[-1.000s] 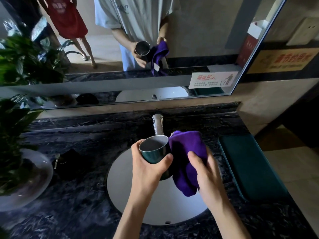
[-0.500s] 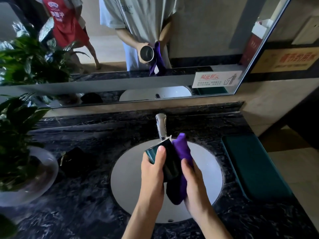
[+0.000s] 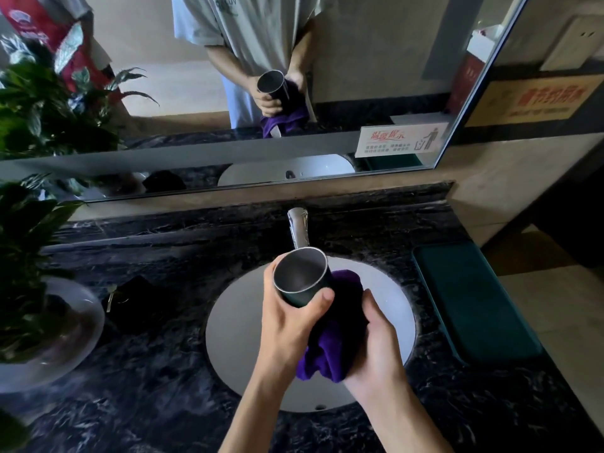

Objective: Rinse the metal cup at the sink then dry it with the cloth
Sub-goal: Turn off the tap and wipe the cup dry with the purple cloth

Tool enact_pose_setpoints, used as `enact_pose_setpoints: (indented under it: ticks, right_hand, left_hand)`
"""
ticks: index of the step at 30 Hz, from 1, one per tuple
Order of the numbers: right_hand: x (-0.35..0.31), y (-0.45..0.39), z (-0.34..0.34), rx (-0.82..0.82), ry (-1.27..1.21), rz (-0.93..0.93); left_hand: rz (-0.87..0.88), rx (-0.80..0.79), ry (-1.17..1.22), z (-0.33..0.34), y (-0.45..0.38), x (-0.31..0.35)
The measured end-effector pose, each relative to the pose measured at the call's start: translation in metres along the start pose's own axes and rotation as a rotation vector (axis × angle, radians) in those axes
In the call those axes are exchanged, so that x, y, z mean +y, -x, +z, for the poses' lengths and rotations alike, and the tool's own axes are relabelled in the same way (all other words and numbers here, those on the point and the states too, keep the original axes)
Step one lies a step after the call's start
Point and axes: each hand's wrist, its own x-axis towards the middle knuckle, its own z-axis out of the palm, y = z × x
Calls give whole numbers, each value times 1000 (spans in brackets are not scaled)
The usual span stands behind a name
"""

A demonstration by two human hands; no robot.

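Head view: only camera, looks down on a sink counter with a mirror behind
Cup: metal cup [image 3: 300, 276] held over the sink [image 3: 235, 328], mouth tilted up toward the camera; inside looks empty, wetness too fine to tell
Left hand: left hand [image 3: 287, 318] wrapped round the cup's lower wall, thumb across the near side; grip low, likely to leave the rim and the right flank free for wiping
Right hand: right hand [image 3: 376, 338] clamped on the cloth [image 3: 330, 348], fingers curled over a bunched wad; presses it against the cup's right side
Cloth: purple, touching the cup's wall, loose end hanging below between the wrists; bunched, probably for a thicker pad
Hands together: close, working the same cup from opposite sides
Tap: tap [image 3: 299, 230] just behind the cup, no water seen running; judged rinse is done, drying is the step in hand
Why over the sink: likely so drips fall in the bowl, not on the dark marble counter [image 3: 157, 371]
Mirror: mirror [image 3: 196, 132] repeats the cup and cloth at the person's waist
Other: potted plant [image 3: 29, 243] at left; green mat [image 3: 470, 299] right of the sink
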Motion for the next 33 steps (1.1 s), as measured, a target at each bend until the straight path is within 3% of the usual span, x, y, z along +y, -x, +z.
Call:
enact_pose_setpoints:
  ticks: [6,10,14,17,21,30,33]
  right_hand:
    - [-2,9,-3,21,2,83]
    - [-9,2,-5,66,74,23]
    - [-20,-3,-7,63,303,0]
    - [-24,-5,-7,70,416,-68]
    - [-27,-4,-4,50,387,-77]
    - [-25,2,-9,-29,261,-76]
    - [-31,2,-17,-79,321,-107]
  left_hand:
    - [-11,115,41,-12,-11,1]
    - [-102,-20,72,-6,0,0]
    - [-186,-212,87,-2,8,-1]
    - [-234,-230,70,-4,3,3]
    - [-221,-322,136,-9,-4,9]
    - [-220,-111,242,-12,-8,13]
    - [-214,-75,235,-17,-10,12]
